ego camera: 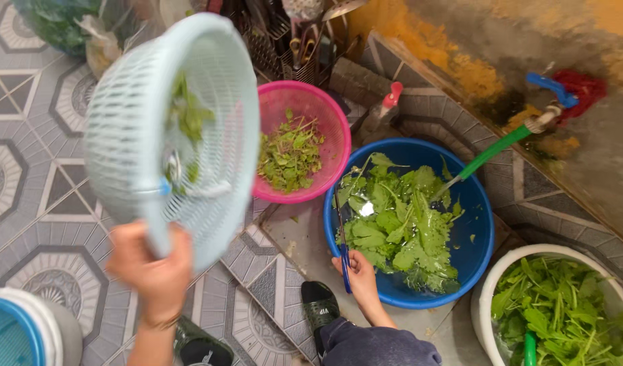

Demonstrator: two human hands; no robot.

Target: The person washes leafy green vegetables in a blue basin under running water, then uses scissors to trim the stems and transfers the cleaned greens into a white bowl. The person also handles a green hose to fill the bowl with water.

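While the left hand (152, 268) has its grip clamped on the rim of a pale blue plastic colander (172, 132), lifted and tilted steeply above the tiled floor (33, 169), a few green leaves (186, 115) cling inside it. The right hand (359, 278) is closed on a blue-handled tool (343, 261) at the edge of the blue basin (477, 230), where leafy greens (396, 217) soak under a green hose (491, 152). Beside it sits a pink colander (325, 112) of trimmings. At this tilt the clinging leaves could likely slip onto the floor, and the one-handed hold looks prone to slipping if the rim is wet.
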